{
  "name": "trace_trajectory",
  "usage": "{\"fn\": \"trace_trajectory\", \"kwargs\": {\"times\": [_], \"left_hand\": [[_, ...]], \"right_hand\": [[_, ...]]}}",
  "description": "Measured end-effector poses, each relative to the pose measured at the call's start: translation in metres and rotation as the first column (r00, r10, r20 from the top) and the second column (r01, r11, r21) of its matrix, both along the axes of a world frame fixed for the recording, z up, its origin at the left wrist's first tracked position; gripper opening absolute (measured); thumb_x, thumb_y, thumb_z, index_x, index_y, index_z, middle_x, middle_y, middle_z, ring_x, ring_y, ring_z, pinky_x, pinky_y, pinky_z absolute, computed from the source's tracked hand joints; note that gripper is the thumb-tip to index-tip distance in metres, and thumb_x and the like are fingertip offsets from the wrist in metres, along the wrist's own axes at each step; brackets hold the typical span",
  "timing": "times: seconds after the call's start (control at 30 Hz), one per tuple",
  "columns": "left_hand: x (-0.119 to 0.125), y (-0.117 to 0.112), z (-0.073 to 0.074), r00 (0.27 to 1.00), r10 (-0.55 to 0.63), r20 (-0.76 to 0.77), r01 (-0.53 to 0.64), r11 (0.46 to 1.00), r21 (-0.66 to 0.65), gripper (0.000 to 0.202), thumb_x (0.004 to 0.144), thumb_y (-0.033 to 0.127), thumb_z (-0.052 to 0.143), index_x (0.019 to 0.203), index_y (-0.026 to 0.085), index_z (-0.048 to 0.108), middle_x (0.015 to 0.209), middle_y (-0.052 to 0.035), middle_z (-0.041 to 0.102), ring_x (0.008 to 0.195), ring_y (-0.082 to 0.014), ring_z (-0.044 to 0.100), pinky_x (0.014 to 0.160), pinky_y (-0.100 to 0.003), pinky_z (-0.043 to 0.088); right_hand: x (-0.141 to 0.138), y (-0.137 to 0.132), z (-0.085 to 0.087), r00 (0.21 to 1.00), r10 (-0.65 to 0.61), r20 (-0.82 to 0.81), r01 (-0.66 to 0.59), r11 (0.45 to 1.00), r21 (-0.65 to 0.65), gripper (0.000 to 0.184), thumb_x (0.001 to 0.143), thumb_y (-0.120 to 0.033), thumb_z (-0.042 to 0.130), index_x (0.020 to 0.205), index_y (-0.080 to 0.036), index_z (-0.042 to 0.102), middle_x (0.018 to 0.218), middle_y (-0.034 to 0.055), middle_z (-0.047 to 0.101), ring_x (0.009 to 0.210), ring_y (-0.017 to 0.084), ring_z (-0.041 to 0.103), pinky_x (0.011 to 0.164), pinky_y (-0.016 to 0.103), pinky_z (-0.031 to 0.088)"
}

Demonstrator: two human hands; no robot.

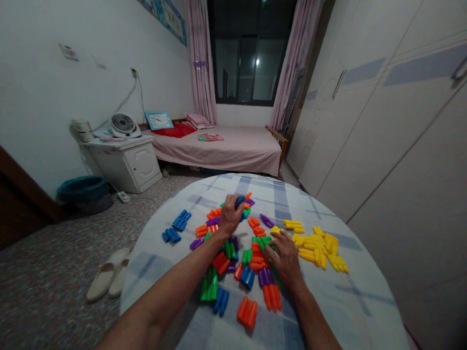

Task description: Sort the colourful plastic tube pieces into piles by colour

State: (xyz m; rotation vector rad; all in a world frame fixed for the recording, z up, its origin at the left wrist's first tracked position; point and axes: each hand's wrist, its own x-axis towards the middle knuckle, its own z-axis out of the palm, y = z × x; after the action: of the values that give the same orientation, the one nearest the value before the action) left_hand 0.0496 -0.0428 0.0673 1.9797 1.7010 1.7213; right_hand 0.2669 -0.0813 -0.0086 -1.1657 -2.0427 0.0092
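My left hand (230,216) is closed around a blue plastic toy piece (240,201) above the far part of the pile; an orange piece (248,196) shows just past its tip. My right hand (285,255) rests with fingers apart over green pieces (261,241), its fingertips near a yellow piece (276,230). Tube-shaped pieces in mixed colours lie around both hands. To the right is a heap of yellow pieces (317,245). Blue pieces (181,220) sit apart at the left, and an orange cluster (247,312) lies nearest me.
A round table with a checked cloth (328,306) bears everything. Beyond it stands a bed (233,146), with a white cabinet (140,163) and fan (124,124) to the left. A bin (83,189) and slippers (105,277) are on the floor. A wardrobe (365,131) lines the right.
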Motion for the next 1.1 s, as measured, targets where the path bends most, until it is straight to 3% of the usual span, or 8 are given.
{"fn": "trace_trajectory", "kwargs": {"times": [0.13, 0.27, 0.37, 0.47, 0.7, 0.87, 1.0, 1.1], "left_hand": [[-0.079, -0.020, 0.007, 0.969, 0.168, -0.181, -0.186, 0.979, -0.087, 0.018, 0.083, 0.019, 0.048, 0.098, 0.020, 0.058, 0.094, -0.0042, 0.058, 0.090, -0.0177, 0.056, 0.082, -0.029, 0.046], [-0.141, -0.049, -0.007, 0.852, 0.312, -0.420, -0.432, 0.872, -0.230, 0.025, 0.084, 0.023, 0.044, 0.105, 0.023, 0.057, 0.103, -0.0044, 0.057, 0.093, -0.0192, 0.056, 0.078, -0.028, 0.045], [-0.162, -0.067, -0.023, 0.776, 0.270, -0.570, -0.511, 0.798, -0.319, 0.025, 0.085, 0.030, 0.044, 0.104, 0.024, 0.060, 0.103, -0.0050, 0.057, 0.087, -0.0203, 0.057, 0.071, -0.029, 0.045], [-0.165, -0.077, -0.036, 0.742, 0.192, -0.642, -0.506, 0.788, -0.349, 0.025, 0.084, 0.035, 0.048, 0.100, 0.023, 0.062, 0.099, -0.0064, 0.058, 0.090, -0.0225, 0.056, 0.077, -0.032, 0.045], [-0.142, -0.086, -0.033, 0.797, 0.191, -0.573, -0.395, 0.883, -0.254, 0.026, 0.082, 0.031, 0.052, 0.104, 0.021, 0.063, 0.121, -0.0102, 0.054, 0.112, -0.0267, 0.049, 0.095, -0.040, 0.041], [-0.087, -0.085, -0.018, 0.882, -0.062, -0.468, -0.076, 0.960, -0.271, 0.022, 0.085, 0.022, 0.047, 0.099, 0.020, 0.063, 0.112, -0.0082, 0.060, 0.108, -0.0210, 0.053, 0.096, -0.037, 0.042], [-0.022, -0.070, -0.009, 0.829, -0.359, -0.428, 0.200, 0.907, -0.372, 0.022, 0.084, 0.023, 0.050, 0.103, 0.021, 0.062, 0.112, -0.0070, 0.060, 0.106, -0.0184, 0.055, 0.094, -0.031, 0.044], [0.021, -0.056, -0.007, 0.778, -0.434, -0.455, 0.182, 0.848, -0.498, 0.025, 0.083, 0.024, 0.051, 0.106, 0.022, 0.060, 0.113, -0.0070, 0.059, 0.101, -0.0196, 0.058, 0.086, -0.030, 0.047]], "right_hand": [[0.006, 0.002, 0.001, 0.997, -0.081, -0.020, 0.080, 0.996, -0.026, 0.028, 0.088, -0.040, 0.045, 0.093, -0.022, 0.066, 0.114, 0.0069, 0.061, 0.118, 0.026, 0.045, 0.099, 0.045, 0.034], [0.018, 0.008, -0.004, 0.964, -0.265, -0.010, 0.265, 0.964, -0.028, 0.031, 0.088, -0.035, 0.040, 0.097, -0.018, 0.064, 0.109, 0.0096, 0.061, 0.112, 0.025, 0.047, 0.098, 0.044, 0.034], [0.026, 0.012, -0.010, 0.945, -0.326, 0.027, 0.326, 0.945, -0.024, 0.032, 0.087, -0.033, 0.038, 0.101, -0.018, 0.063, 0.110, 0.0099, 0.061, 0.110, 0.025, 0.047, 0.097, 0.043, 0.033], [0.029, 0.013, -0.012, 0.937, -0.342, 0.069, 0.345, 0.938, -0.031, 0.031, 0.087, -0.032, 0.039, 0.102, -0.018, 0.062, 0.110, 0.0094, 0.060, 0.110, 0.025, 0.045, 0.096, 0.042, 0.033], [0.030, 0.011, -0.010, 0.943, -0.326, 0.061, 0.329, 0.943, -0.047, 0.029, 0.085, -0.032, 0.041, 0.099, -0.018, 0.063, 0.106, 0.0086, 0.061, 0.107, 0.024, 0.047, 0.094, 0.039, 0.033], [0.030, 0.011, -0.008, 0.945, -0.326, 0.020, 0.327, 0.943, -0.061, 0.027, 0.084, -0.029, 0.041, 0.097, -0.019, 0.062, 0.103, 0.0077, 0.062, 0.103, 0.023, 0.049, 0.091, 0.039, 0.034], [0.029, 0.010, -0.007, 0.945, -0.327, 0.014, 0.328, 0.942, -0.072, 0.027, 0.083, -0.028, 0.041, 0.097, -0.019, 0.062, 0.102, 0.0081, 0.062, 0.103, 0.024, 0.050, 0.089, 0.038, 0.035], [0.030, 0.009, -0.007, 0.948, -0.318, 0.020, 0.319, 0.945, -0.075, 0.027, 0.084, -0.029, 0.040, 0.097, -0.018, 0.062, 0.101, 0.0083, 0.061, 0.099, 0.023, 0.051, 0.087, 0.038, 0.035]]}}
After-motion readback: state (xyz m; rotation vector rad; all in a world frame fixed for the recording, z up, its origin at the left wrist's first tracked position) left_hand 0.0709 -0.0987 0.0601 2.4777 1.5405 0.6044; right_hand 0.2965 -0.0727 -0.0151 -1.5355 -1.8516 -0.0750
